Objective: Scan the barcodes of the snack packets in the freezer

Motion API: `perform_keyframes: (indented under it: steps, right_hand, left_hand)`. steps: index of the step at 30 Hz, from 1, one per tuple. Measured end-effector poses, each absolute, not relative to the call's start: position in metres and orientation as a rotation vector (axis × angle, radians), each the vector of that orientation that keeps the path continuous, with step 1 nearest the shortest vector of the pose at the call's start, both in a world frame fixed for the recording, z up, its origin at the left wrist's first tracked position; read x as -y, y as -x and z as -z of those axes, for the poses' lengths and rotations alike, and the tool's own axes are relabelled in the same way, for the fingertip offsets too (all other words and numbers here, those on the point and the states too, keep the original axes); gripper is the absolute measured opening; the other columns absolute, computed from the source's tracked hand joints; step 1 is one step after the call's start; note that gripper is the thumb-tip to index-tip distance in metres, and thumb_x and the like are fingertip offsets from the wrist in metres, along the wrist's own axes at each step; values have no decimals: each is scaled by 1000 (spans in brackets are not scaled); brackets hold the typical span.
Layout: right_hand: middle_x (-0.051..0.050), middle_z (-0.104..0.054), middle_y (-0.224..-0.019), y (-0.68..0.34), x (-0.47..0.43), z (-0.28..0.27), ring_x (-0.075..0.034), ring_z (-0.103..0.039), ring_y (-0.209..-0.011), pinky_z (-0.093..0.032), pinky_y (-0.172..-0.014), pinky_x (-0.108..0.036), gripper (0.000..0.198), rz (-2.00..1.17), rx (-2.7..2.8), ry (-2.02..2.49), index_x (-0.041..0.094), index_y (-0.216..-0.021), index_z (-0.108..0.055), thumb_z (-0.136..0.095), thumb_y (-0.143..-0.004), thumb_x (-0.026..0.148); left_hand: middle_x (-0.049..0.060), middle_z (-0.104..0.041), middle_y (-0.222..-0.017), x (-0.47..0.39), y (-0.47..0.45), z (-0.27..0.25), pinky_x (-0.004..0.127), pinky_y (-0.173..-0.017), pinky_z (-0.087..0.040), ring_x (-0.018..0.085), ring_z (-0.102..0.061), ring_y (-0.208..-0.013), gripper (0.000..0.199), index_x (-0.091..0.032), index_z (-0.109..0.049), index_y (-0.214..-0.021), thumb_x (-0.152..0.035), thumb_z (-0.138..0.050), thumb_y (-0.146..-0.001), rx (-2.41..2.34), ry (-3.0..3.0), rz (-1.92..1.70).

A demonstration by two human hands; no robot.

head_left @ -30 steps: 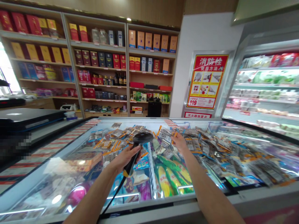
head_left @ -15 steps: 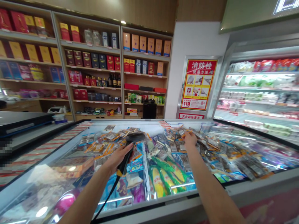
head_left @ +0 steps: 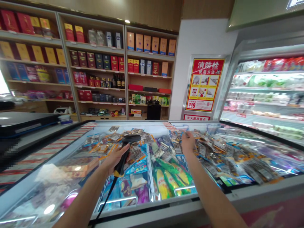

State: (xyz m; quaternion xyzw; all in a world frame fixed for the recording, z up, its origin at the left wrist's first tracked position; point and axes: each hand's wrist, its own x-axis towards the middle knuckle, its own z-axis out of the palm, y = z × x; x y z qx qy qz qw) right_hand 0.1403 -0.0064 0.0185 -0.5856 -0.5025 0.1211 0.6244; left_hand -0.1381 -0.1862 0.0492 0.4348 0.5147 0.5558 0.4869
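Note:
My left hand (head_left: pixel 117 158) is wrapped round the handle of a black and yellow barcode scanner (head_left: pixel 123 155), held above the glass-sided chest freezer (head_left: pixel 118 213). The scanner's head points away from me, and its black cable runs down toward the freezer's front edge. Farther right, my right hand (head_left: pixel 188 143) reaches into the heap of small snack packets (head_left: pixel 211 145), its fingers curled together. A bit of something dark shows at the fingertips, too small to name. More snack packets (head_left: pixel 104 144) lie beyond and left of the scanner.
A white wire divider (head_left: pixel 150 174) separates green and yellow corn packs (head_left: pixel 163 182) from blue and purple bags. Shelves of boxed goods (head_left: pixel 95 60) line the back wall. A red fire-hydrant poster (head_left: pixel 205 84) hangs beside a lit refrigerated case (head_left: pixel 268 91). A dark counter (head_left: pixel 28 122) stands at left.
The scanner has moved slightly left and its head has turned a little. My right hand has shifted slightly left and its fingers have curled in among the packets. The view has shifted a little.

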Motion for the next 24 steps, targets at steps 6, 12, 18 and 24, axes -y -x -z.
perform_keyframes:
  steps: [6,12,18,24]
  right_hand:
    - [-10,-64,-90,-46,22,-15,-19,-58,-85,-41,-77,-26,32,-424,1816,1381,11,-93,-61,-46,-74,32]
    - [-7,-52,-115,11,31,-7,-20,-45,-107,-32,-91,-32,39,-122,2360,1063,20,-112,-51,-50,-74,28]
    - [-6,-49,-120,1,26,7,-20,-42,-111,-31,-91,-35,25,-34,2538,906,22,-96,-62,-44,-79,29]
    - [-6,-63,-93,-49,22,6,-18,-53,-92,-37,-82,-27,24,-6,2384,1057,16,-73,-64,-46,-77,32]
  left_hand:
    - [-1,-55,-54,190,146,-47,18,-41,-37,7,-48,-43,34,-15,-51,-66,-48,-59,-62,-1271,-930,-1386]
    - [-2,-55,-55,191,151,-44,18,-41,-36,7,-48,-43,33,-16,-49,-69,-47,-59,-64,-1211,-914,-1386]
    - [-2,-54,-54,191,151,-44,18,-42,-35,7,-48,-43,34,-16,-49,-70,-48,-57,-64,-1195,-965,-1361]
    - [-2,-54,-53,190,148,-43,19,-43,-35,8,-47,-44,33,-16,-48,-67,-49,-56,-65,-1206,-998,-1347]
